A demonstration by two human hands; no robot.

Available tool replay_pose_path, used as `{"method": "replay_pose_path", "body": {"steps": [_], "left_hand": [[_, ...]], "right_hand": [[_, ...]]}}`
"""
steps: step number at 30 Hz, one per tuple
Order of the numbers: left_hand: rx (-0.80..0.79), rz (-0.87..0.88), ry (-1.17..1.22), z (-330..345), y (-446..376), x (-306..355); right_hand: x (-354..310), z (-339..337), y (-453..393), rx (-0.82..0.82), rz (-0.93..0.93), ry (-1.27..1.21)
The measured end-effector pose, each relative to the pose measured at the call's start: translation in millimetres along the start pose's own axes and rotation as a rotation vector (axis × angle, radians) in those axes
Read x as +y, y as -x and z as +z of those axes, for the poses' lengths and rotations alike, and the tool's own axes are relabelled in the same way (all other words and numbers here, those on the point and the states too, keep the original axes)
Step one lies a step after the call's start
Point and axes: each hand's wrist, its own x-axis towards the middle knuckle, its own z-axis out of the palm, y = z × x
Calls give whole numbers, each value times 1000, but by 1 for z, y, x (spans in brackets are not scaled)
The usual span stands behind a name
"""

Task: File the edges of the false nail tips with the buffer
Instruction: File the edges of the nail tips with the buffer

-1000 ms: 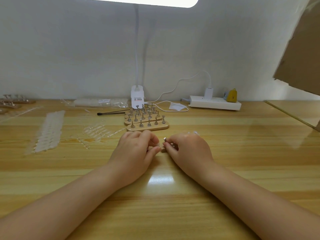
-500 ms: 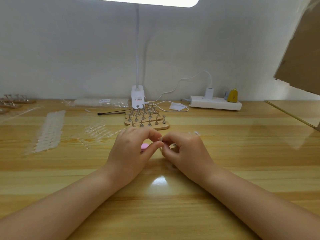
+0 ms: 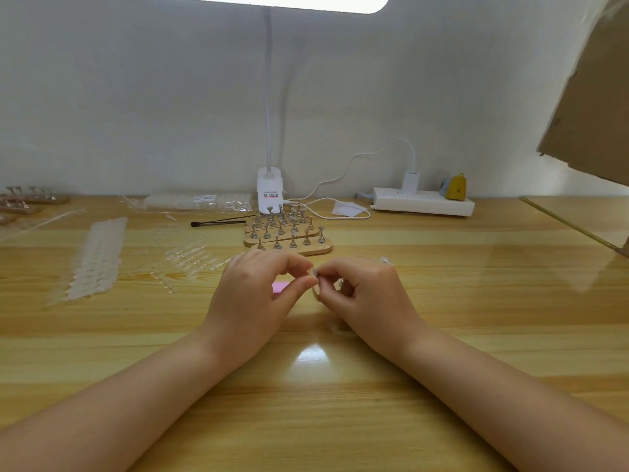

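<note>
At the desk's centre, a pink buffer (image 3: 281,287) peeks out under the left hand (image 3: 253,303), whose curled thumb and fingers meet the right hand (image 3: 369,301) at a small metal-tipped piece (image 3: 315,271); which fingers actually grip it is too small to tell, though the right hand's fingers pinch around it. A second ago the buffer was hidden; both hands have since lifted slightly off the wooden table (image 3: 476,301). Bare wood lies open at six o'clock and three o'clock. Just past the hands at twelve o'clock stand wooden nail stands (image 3: 289,238), then a lamp base (image 3: 270,194) whose label is unreadable. Strips of clear nail tips (image 3: 93,258) lie at nine o'clock. A power strip (image 3: 422,204) sits at one o'clock.
</note>
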Motion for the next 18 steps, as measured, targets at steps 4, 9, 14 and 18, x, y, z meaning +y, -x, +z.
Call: {"method": "replay_pose_path", "body": {"steps": [4,9,14,18], "left_hand": [[2,-4,2,0,0,1],[-23,-12,-21,0,0,1],[-9,-8,-17,-1,0,2],[-2,-16,15,-2,-1,2]], "right_hand": [[-1,0,1,19,-24,9],[0,0,1,38,-37,10],[0,0,1,34,-55,-26],[0,-1,1,29,-72,-20]]}}
